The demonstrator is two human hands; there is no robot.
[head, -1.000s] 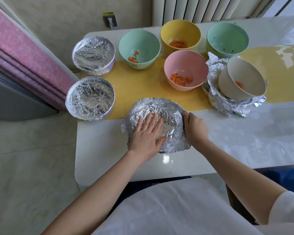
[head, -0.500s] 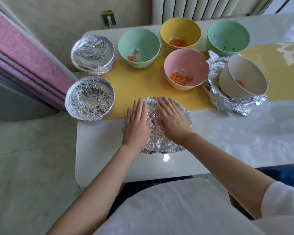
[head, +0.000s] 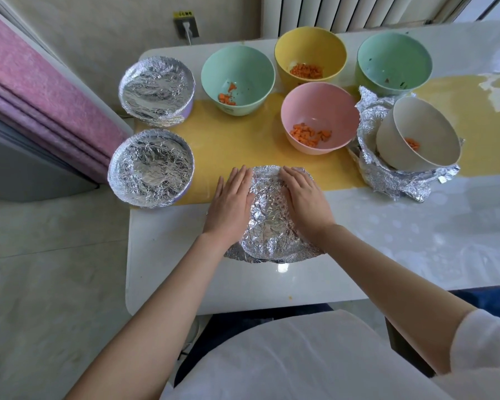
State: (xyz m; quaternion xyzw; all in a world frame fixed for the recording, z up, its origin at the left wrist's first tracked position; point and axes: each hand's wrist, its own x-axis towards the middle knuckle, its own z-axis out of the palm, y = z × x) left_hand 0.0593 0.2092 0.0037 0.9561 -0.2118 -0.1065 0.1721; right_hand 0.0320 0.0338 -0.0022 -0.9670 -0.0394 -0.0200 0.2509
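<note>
Foil-covered bowl [head: 267,223] sits on the worktop [head: 387,241] under both your hands: left hand [head: 230,207] and right hand [head: 305,199] lie flat, fingers straight, pressing its sides, gripping nothing.

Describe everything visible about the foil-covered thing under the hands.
The foil cover is crinkled, shiny silver and round, its near edge flaring out onto the white table, its far edge over the yellow mat. What it covers is hidden. The left hand and right hand press flat on its two sides, fingers straight.
</note>
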